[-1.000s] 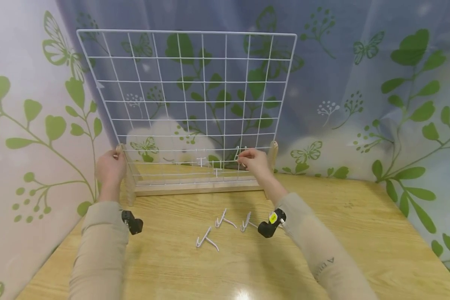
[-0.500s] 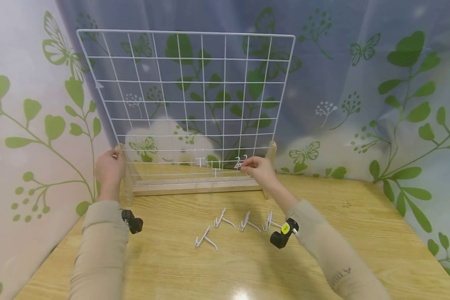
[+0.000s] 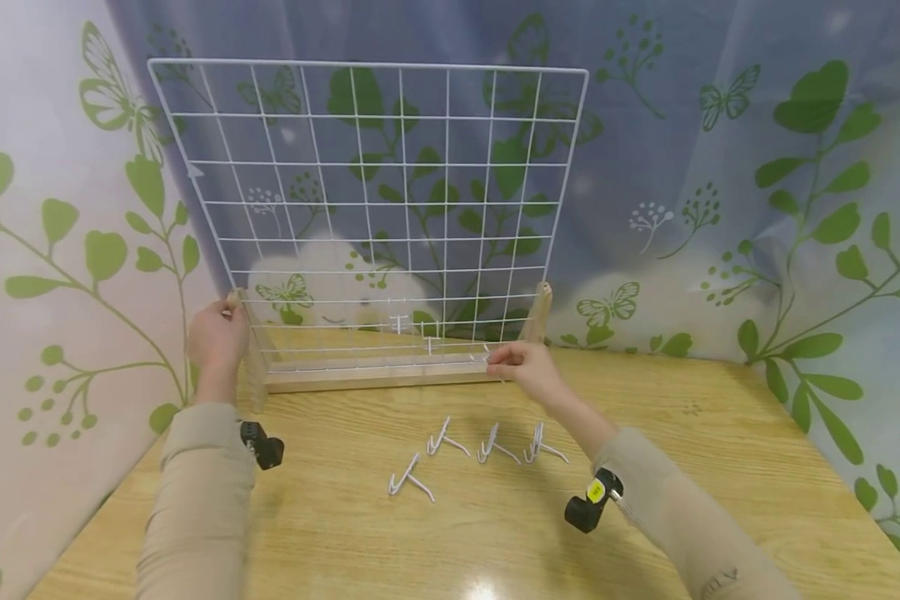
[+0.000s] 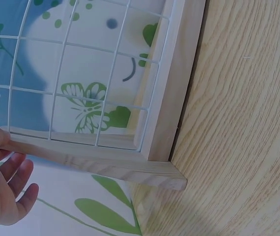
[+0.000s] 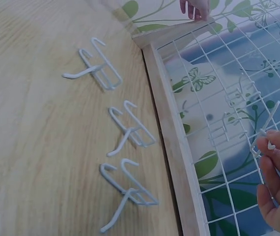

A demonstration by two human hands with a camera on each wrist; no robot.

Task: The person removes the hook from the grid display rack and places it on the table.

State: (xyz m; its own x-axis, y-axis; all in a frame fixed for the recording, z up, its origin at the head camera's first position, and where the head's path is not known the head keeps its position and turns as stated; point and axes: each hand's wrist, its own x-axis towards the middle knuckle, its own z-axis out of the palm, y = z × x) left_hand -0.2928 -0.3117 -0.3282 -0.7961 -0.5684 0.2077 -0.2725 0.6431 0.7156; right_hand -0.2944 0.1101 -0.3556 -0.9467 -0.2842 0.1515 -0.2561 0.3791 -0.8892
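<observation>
**Hands at the wire grid**

Head view: my left hand (image 3: 217, 337) grips the left wooden post (image 3: 234, 302) of the white wire grid panel (image 3: 367, 200). My right hand (image 3: 528, 371), arm stretched forward, pinches a white wire hook (image 3: 487, 358) at the grid's bottom right.

Right wrist view: fingertips (image 5: 270, 145) clamp the hook (image 5: 267, 128); three loose white hooks (image 5: 127, 130) lie on the wooden table (image 5: 37, 128).

Left wrist view: fingers (image 4: 17, 179) curl behind the post.

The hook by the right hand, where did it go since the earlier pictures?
The right hand came down and away from the wire grid, pinching a white hook that it pulled off the lower wires. Two hooks on the grid stayed put. The left hand kept holding the wooden post, and the four hooks on the table did not move.
</observation>
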